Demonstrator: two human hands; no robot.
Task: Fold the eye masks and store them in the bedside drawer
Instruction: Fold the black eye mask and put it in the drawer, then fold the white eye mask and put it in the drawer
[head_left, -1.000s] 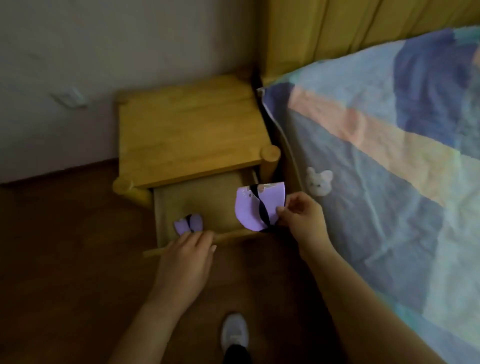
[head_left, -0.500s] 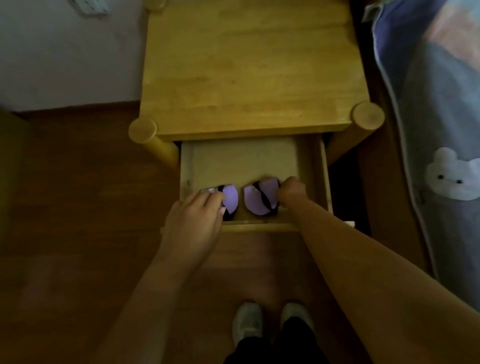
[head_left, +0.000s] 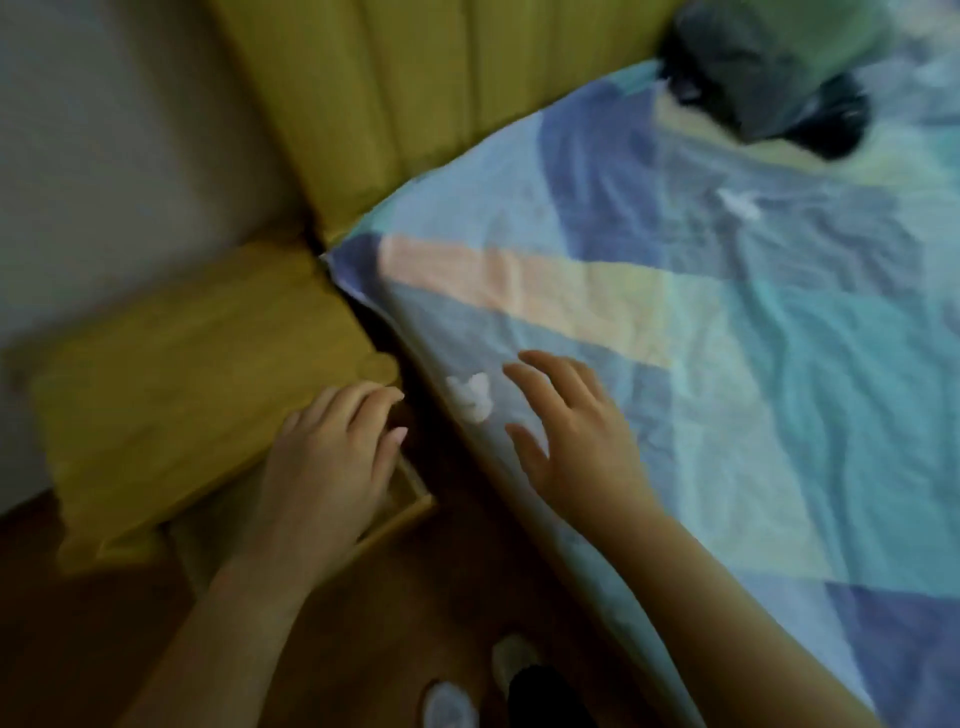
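Note:
The frame is blurred by head motion. My left hand lies over the open drawer of the wooden bedside table, fingers bent, covering most of the drawer's inside. No eye mask shows; my left hand hides the drawer's contents. My right hand hovers with fingers spread over the edge of the patchwork bedsheet, holding nothing.
A yellow padded headboard stands behind the bed. A dark and green bundle lies at the bed's far corner. A white bear print marks the sheet's side. Brown wooden floor and my shoes are below.
My right hand left the second purple mask in the drawer and moved up right over the bed. The view swung from the drawer toward the bed. My left hand stays at the drawer.

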